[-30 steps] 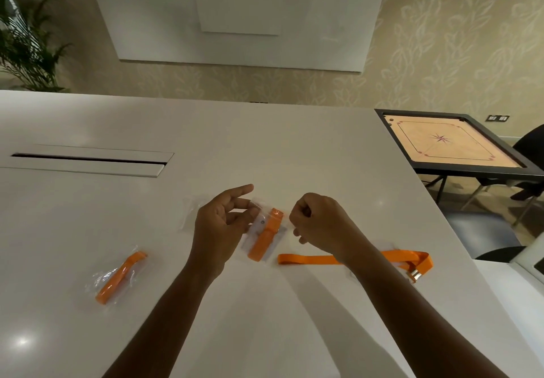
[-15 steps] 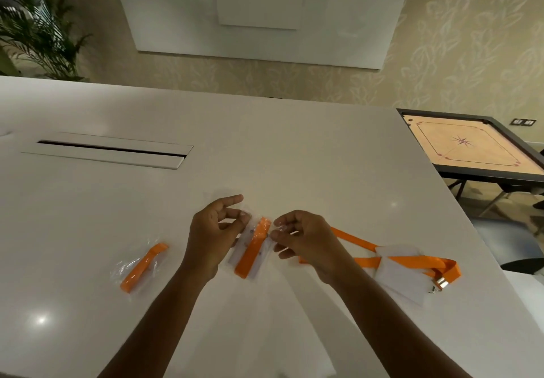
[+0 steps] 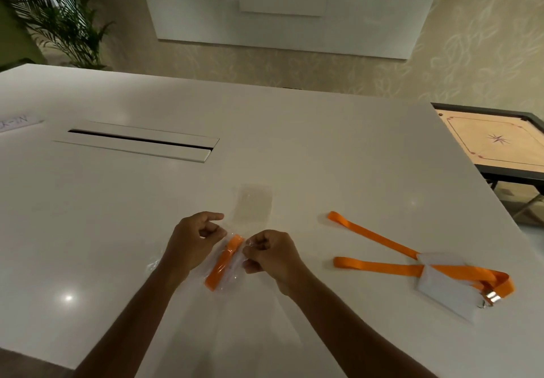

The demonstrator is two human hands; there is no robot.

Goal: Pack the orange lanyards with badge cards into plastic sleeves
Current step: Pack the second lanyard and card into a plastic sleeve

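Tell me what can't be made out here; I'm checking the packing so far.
Head view only:
- Sleeve mouth of the folded orange lanyard: covered by left hand and right hand.
- Loose lanyard's badge card: blurred, print unreadable.
- Paper sign: cut by the left edge.

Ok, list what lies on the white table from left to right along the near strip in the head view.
Left hand → folded orange lanyard in its plastic sleeve → right hand → loose orange lanyard → white badge card.

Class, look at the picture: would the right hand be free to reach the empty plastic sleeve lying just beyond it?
Probably not yet: the right hand is pinching the sleeve holding the folded lanyard. Otherwise, nothing blocks the empty sleeve.
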